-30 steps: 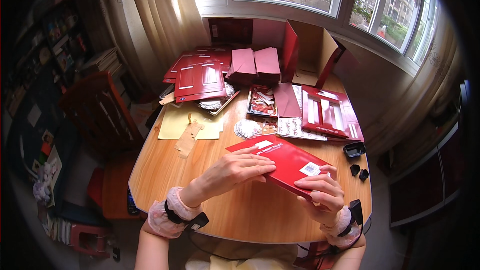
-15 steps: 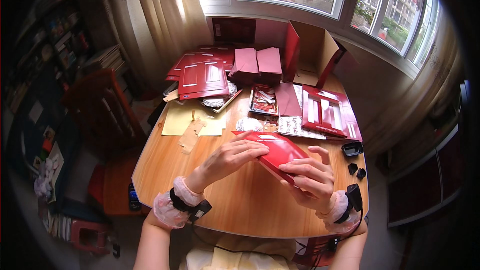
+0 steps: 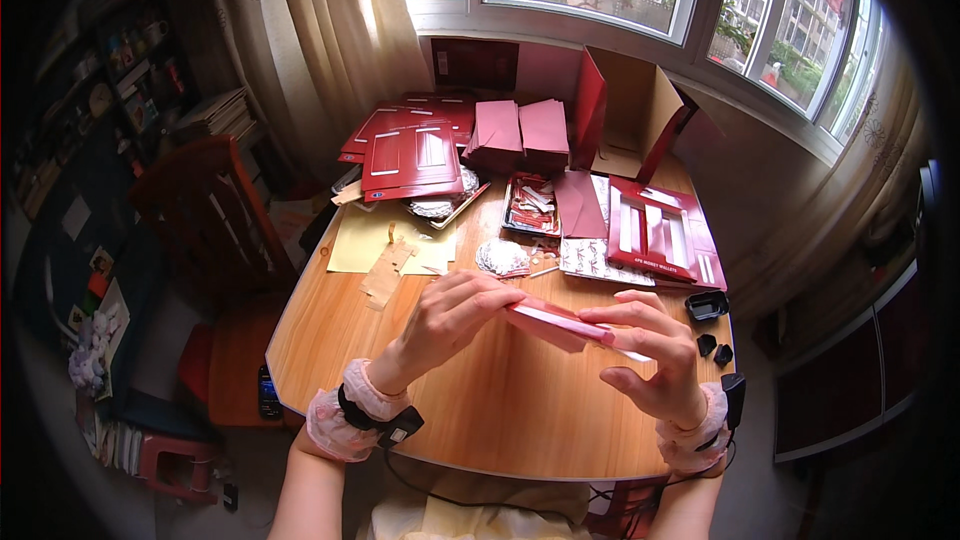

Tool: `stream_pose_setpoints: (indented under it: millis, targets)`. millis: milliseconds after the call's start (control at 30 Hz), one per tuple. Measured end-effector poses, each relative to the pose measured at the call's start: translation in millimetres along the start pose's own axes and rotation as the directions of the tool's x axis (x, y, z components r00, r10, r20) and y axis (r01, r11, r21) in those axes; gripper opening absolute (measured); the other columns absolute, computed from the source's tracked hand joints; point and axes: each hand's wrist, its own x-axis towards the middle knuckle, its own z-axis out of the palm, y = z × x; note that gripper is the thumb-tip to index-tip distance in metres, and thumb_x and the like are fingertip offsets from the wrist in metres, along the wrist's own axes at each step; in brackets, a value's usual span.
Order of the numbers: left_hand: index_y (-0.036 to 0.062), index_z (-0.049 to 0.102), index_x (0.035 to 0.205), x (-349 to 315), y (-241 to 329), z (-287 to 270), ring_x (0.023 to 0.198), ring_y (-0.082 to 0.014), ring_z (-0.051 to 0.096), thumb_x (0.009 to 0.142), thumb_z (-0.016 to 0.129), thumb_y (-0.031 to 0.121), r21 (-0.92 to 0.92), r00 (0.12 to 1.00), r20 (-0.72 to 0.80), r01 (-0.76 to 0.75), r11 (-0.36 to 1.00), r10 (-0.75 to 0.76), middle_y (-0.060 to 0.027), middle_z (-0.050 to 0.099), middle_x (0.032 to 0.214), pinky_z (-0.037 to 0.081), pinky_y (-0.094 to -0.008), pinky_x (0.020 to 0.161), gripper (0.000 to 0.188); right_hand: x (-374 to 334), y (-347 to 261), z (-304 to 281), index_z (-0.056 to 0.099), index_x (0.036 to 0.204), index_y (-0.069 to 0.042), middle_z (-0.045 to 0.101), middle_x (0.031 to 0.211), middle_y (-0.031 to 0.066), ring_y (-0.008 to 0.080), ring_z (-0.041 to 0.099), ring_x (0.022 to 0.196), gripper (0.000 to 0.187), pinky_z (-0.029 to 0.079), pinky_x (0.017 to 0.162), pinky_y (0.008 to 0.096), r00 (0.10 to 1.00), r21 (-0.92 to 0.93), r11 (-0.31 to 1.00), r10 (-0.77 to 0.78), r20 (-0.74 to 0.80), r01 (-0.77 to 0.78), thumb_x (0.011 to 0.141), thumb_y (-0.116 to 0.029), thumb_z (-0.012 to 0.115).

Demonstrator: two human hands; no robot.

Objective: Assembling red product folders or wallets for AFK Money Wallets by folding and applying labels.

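A flat red cardboard packet (image 3: 548,328) is held up over the middle of the table, tilted so that a narrow, pinkish edge faces me. My left hand (image 3: 452,318) is closed on its left end, with the fingertips along the upper edge. At the other end, the fingers of my right hand (image 3: 655,350) press on the packet's top, the thumb lower and apart from the fingers. A small white flap or strip shows under those fingers. What lies inside the packet is hidden.
Behind are red printed card sheets (image 3: 410,162), stacks of pink envelopes (image 3: 543,127) and an open cardboard box (image 3: 630,110). A small tray (image 3: 531,204) holds red pieces. Yellow paper (image 3: 350,243) lies left, a red window-cut card (image 3: 655,230) right. Black plastic parts (image 3: 707,305) sit by the right edge.
The packet has turned from showing its broad glossy red face to showing its narrow edge. My right hand has shifted slightly right, its thumb now away from the fingers.
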Motion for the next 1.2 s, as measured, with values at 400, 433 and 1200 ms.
stream_pose_setpoints:
  millis: [400, 433, 1200]
  targets:
    - [-0.0015, 0.067, 0.109, -8.5, -12.5, -5.9, 0.068, -0.0026, 0.049, 0.1, 0.056, 0.014, -0.421, 0.687, -0.348, 0.494, 0.761, -0.638, 0.0036, 0.059, 0.079, 0.04, -0.0186, 0.059, 0.021, -9.6, 34.1, -0.1, 0.034, 0.145, 0.0, 0.053, 0.134, 0.0154, 0.0236, 0.057, 0.117, 0.071, 0.045, 0.099, 0.0364, 0.957, 0.429, 0.882, 0.267, -0.116, -0.194, 0.084, -0.005, 0.072]
    - [-0.0015, 0.067, 0.109, -9.1, -14.2, -4.6, 0.068, -0.0026, 0.049, 0.1, 0.056, 0.014, -0.418, 0.686, -0.351, 0.494, 0.762, -0.637, 0.0036, 0.059, 0.079, 0.04, -0.0186, 0.059, 0.021, -7.0, 33.9, 6.1, 0.033, 0.144, 0.0, 0.054, 0.132, 0.0147, 0.0221, 0.057, 0.117, 0.067, 0.047, 0.096, 0.0348, 0.943, 0.49, 0.843, 0.313, -0.115, -0.22, 0.088, -0.007, 0.069]
    - [-0.0053, 0.055, 0.128, -51.9, -59.4, 25.6, 0.106, -0.0165, 0.063, 0.106, 0.042, 0.029, -0.699, 0.568, 0.126, 0.633, 0.333, -0.813, -0.0116, 0.066, 0.119, 0.048, -0.0273, 0.092, 0.042, -16.1, 72.5, 40.7, 0.036, 0.142, 0.002, 0.063, 0.088, 0.0069, 0.0056, 0.046, 0.059, 0.045, 0.041, 0.052, 0.023, 0.784, 0.377, 0.745, 0.616, -0.075, -0.55, 0.101, -0.012, 0.05]
